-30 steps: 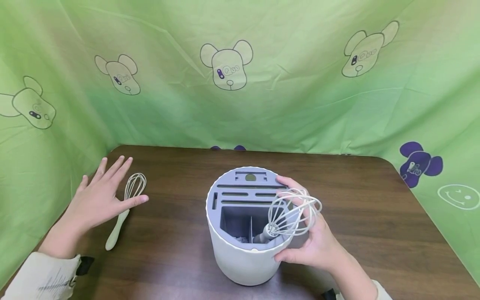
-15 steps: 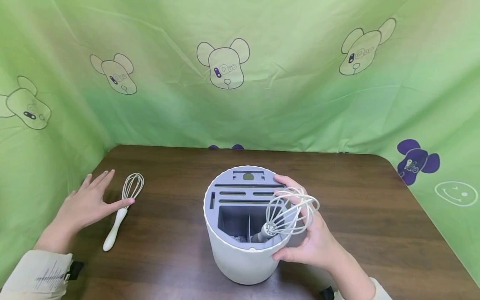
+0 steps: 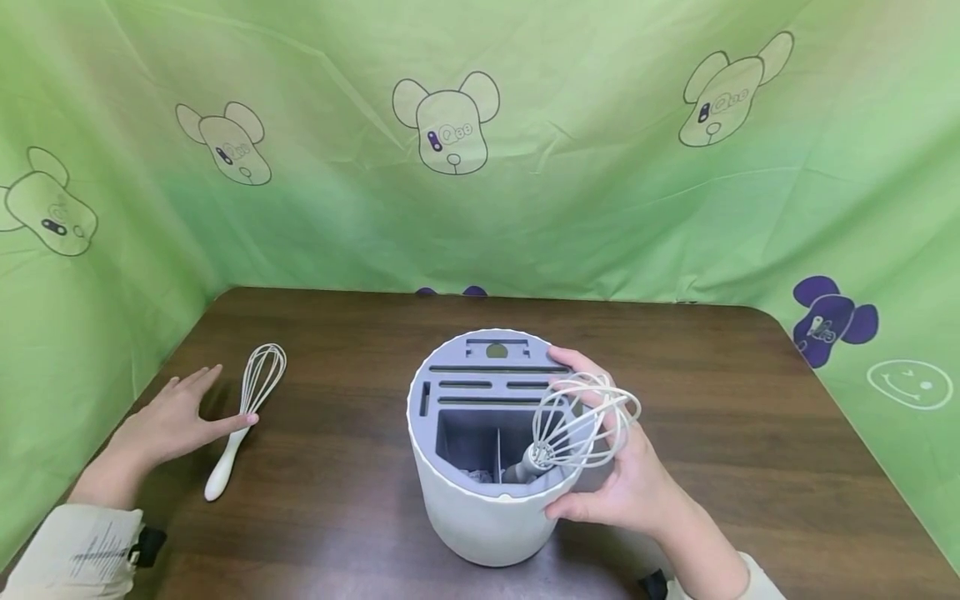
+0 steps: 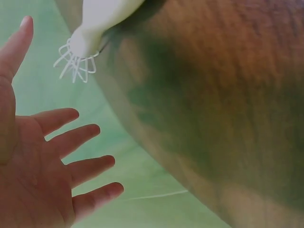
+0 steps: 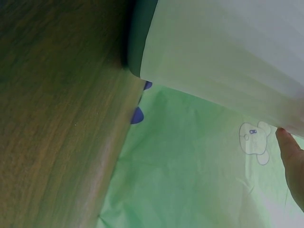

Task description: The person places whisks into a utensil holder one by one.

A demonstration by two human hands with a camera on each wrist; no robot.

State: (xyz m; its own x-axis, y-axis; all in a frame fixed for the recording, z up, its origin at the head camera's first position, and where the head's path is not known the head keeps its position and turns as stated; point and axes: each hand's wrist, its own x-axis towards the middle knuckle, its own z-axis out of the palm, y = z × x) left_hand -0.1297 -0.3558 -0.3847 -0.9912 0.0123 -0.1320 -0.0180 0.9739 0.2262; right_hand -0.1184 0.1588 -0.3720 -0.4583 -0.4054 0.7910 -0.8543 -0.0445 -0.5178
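Observation:
On the left of the table, a small white whisk (image 3: 222,471) lies with its wire loops pointing away. My left hand (image 3: 167,427) is beside it, fingers straight and spread, the thumb overlapping the whisk's neck in the head view. In the left wrist view, the whisk handle (image 4: 107,14) appears beyond the thumb, with a gap between them. A round white utensil holder (image 3: 487,527) with a grey slotted top stands at centre. My right hand (image 3: 633,492) grips its right side, thumb in front and fingers behind. Another whisk (image 3: 538,458) leans in its right compartment, wires up, partly covering those fingers.
The dark wooden table (image 3: 337,450) has rounded far corners. A green curtain (image 3: 570,183) printed with bear heads hangs behind it and along both sides. A thin divider (image 3: 498,454) splits the holder's large opening.
My left hand has moved down and left, lowering toward the whisk on the table. My right hand, the holder and the whisk inside stay in place; the head view shifts slightly.

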